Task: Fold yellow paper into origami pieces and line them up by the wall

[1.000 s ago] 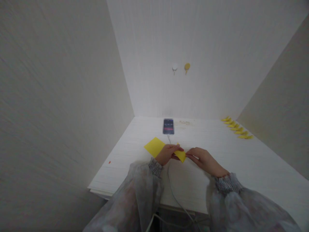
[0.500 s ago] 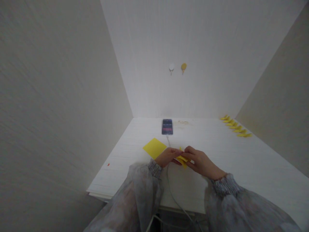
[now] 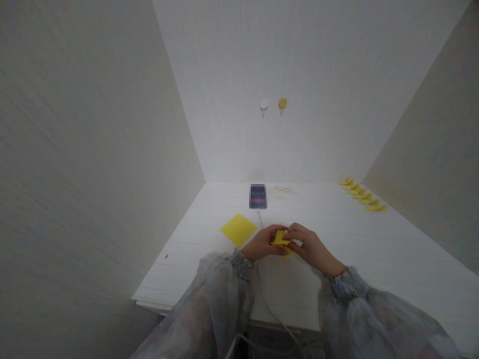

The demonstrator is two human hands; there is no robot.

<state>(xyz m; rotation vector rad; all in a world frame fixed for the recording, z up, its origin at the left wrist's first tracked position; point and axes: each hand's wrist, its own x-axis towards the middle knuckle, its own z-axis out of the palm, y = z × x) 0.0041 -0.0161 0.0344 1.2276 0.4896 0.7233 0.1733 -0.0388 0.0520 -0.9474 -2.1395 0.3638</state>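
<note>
Between my two hands is a piece of folded yellow paper (image 3: 280, 237), with flaps sticking up and a point hanging below the fingers. My left hand (image 3: 265, 243) grips its left side, fingers above and thumb below. From the right, my right hand (image 3: 307, 245) pinches the paper's edge between thumb and fingertips. Flat on the table, just left of my left hand, lies a square yellow sheet (image 3: 238, 230), turned cornerwise. The exact folds are partly hidden by my fingers.
Several folded yellow paper pieces (image 3: 361, 193) stand in a row at the back right of the white table (image 3: 198, 224). A phone-like device (image 3: 258, 196), blurred, has a white cable (image 3: 264, 294) running toward me. Two hooks (image 3: 273, 104) hang on the back wall. A small red bit (image 3: 166, 256) lies left.
The folded paper has turned in my hands, so a broader flap now shows. My left fingers have shifted up around it, and my right fingertips have moved onto its upper edge.
</note>
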